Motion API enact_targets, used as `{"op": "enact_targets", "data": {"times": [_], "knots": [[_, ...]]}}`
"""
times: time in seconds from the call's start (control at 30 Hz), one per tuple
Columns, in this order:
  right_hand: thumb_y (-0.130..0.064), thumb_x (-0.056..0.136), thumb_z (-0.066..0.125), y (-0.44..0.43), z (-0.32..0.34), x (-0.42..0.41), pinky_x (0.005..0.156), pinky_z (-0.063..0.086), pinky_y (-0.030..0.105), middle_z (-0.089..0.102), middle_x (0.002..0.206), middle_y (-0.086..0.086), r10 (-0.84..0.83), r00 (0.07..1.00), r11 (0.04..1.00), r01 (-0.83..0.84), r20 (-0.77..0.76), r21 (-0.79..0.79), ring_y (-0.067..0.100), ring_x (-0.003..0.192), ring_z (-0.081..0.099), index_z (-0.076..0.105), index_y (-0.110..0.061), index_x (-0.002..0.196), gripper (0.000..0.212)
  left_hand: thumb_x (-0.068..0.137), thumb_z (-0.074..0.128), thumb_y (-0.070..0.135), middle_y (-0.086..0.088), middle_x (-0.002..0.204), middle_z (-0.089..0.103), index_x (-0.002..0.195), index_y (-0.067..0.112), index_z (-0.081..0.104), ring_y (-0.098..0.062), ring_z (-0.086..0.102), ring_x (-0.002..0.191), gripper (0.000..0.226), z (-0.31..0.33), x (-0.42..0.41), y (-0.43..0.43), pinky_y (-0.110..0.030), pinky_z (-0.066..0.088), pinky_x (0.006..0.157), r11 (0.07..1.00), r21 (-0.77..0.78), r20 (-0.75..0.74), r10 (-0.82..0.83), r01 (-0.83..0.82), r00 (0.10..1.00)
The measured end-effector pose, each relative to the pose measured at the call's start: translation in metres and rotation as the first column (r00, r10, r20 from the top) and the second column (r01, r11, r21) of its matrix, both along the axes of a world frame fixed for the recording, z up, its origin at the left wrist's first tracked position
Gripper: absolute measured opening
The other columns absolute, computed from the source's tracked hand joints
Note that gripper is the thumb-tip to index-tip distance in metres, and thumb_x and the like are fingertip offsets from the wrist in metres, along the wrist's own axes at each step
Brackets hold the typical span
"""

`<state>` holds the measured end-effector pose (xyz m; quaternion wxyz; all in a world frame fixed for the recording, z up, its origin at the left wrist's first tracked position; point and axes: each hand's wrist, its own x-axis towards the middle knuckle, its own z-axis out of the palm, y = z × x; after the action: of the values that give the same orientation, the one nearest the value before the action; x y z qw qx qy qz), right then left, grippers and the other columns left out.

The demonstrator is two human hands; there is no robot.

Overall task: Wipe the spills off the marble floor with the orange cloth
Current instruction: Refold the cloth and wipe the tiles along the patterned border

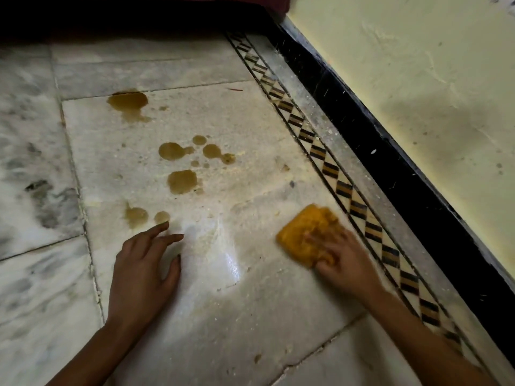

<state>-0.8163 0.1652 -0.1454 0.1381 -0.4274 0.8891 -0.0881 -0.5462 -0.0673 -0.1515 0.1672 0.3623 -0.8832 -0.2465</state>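
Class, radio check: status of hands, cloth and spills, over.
Right hand holding orange cloth beside patterned border. Left hand open on marble floor. Brown spills unwiped. Nothing blocking.

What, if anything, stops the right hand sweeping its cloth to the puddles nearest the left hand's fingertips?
Probably nothing, so yes: only bare marble floor lies between the orange cloth under the right hand and those puddles. The left hand rests close beside them.
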Motion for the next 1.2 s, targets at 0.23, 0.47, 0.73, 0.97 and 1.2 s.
{"op": "enact_targets", "data": {"times": [0.23,0.47,0.73,0.97,1.2], "knots": [[-0.057,0.087,0.050,-0.133,0.008,-0.053,0.111,0.018,0.061,0.016,0.156,0.007,-0.337,0.941,0.937,0.339,-0.034,0.081,0.039,0.140,0.016,0.038,-0.039,0.140,0.058,0.075,0.046,0.047,-0.006,0.129,0.054,0.110,0.021,0.063,-0.029,0.048,0.113,0.047,0.000,0.009,-0.001,-0.040,0.037,0.093,1.000,0.014,0.000,-0.003,0.003,1.000],[-0.044,0.078,0.050,-0.065,0.006,0.094,0.109,0.023,0.053,0.037,0.148,-0.001,0.096,0.995,0.985,-0.100,-0.038,-0.143,0.032,0.138,0.023,0.046,-0.047,0.131,0.053,0.075,0.047,0.041,-0.006,0.132,0.052,0.111,0.022,0.063,-0.031,0.047,0.116,0.044,-0.004,0.000,0.013,-0.043,0.035,0.095,0.999,0.035,-0.017,-0.041,0.042,0.999],[-0.052,0.074,0.038,0.117,-0.007,0.043,0.103,0.029,0.064,0.045,0.142,0.003,-0.499,0.862,0.861,0.481,-0.092,-0.168,0.034,0.132,0.038,0.054,-0.037,0.125,0.056,0.076,0.066,0.025,-0.007,0.134,0.050,0.108,0.022,0.064,-0.034,0.048,0.117,0.033,-0.002,0.007,0.028,-0.049,0.037,0.093,0.996,0.084,-0.012,-0.041,0.042,0.999],[-0.046,0.080,0.041,-0.054,-0.009,0.047,0.113,0.012,0.056,0.032,0.150,0.004,-0.480,0.874,0.875,0.472,-0.070,-0.111,0.034,0.140,0.016,0.042,-0.038,0.137,0.058,0.074,0.073,0.023,-0.012,0.137,0.047,0.115,0.017,0.061,-0.034,0.042,0.124,0.043,-0.007,0.017,0.025,-0.046,0.031,0.102,0.995,0.094,-0.017,0.019,-0.018,1.000],[-0.045,0.069,0.052,-0.007,-0.010,0.186,0.110,0.015,0.057,0.046,0.142,-0.001,0.388,0.915,0.899,-0.403,-0.114,-0.170,0.036,0.137,0.030,0.047,-0.044,0.130,0.061,0.076,0.050,0.030,-0.016,0.136,0.048,0.119,0.011,0.059,-0.031,0.038,0.127,0.047,-0.004,0.045,0.018,-0.042,0.028,0.105,0.978,0.132,-0.050,0.168,-0.160,0.985]]}}
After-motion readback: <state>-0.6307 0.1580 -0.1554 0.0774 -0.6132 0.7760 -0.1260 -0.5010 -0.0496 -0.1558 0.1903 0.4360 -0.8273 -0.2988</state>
